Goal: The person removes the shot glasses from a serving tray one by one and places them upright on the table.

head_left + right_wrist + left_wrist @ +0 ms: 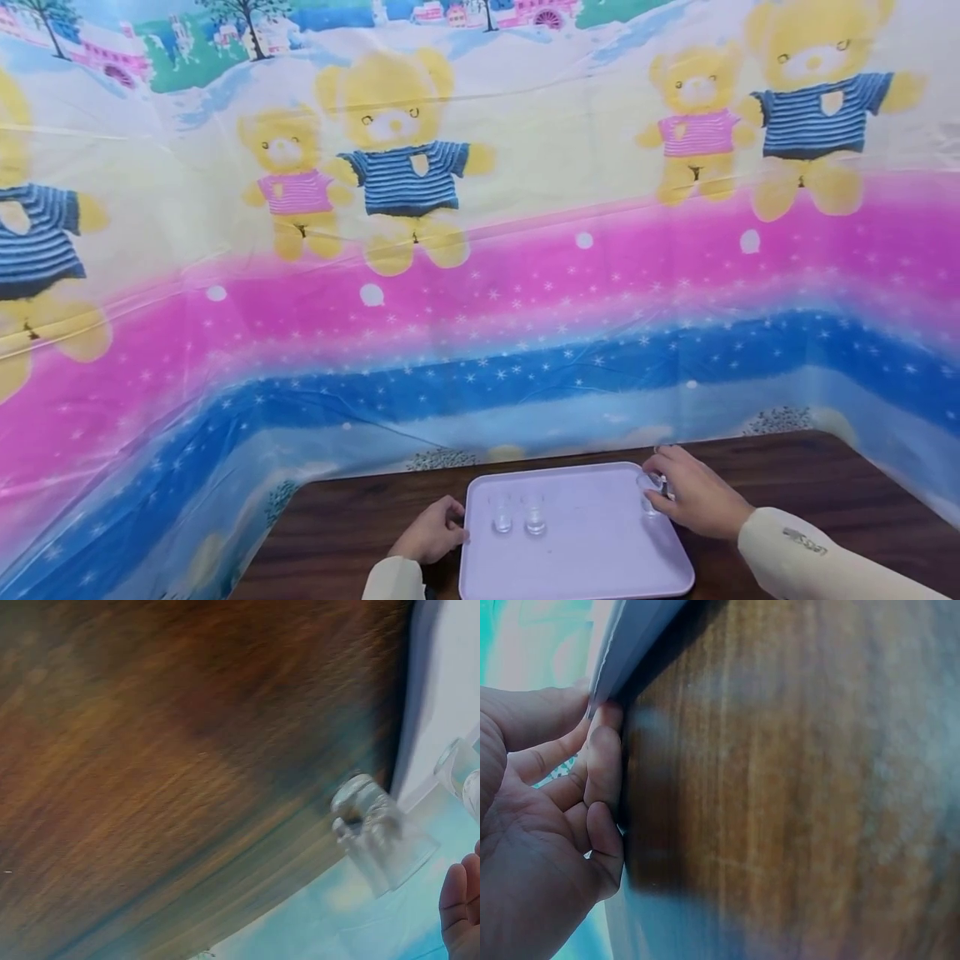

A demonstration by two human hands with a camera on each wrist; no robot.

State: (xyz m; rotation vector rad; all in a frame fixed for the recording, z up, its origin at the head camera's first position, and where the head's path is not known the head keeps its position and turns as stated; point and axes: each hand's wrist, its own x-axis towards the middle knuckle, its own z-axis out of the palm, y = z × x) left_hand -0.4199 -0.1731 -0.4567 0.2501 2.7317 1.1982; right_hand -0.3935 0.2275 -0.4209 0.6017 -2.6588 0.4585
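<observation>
A lilac tray lies on the dark wooden table. My left hand is at its left edge; in the left wrist view the thumb and fingers pinch the tray's rim. Two small clear glasses, one beside the other, stand upright on the tray's left half. At the far right edge, my right hand has thumb and fingers around a clear glass. The right wrist view shows this glass over the tray, with the fingers partly cut off by the frame.
Another clear glass stands on the table just outside the tray's right edge, mostly hidden by my hand in the head view. Brown wooden table surrounds the tray. Behind it hangs a curtain printed with teddy bears.
</observation>
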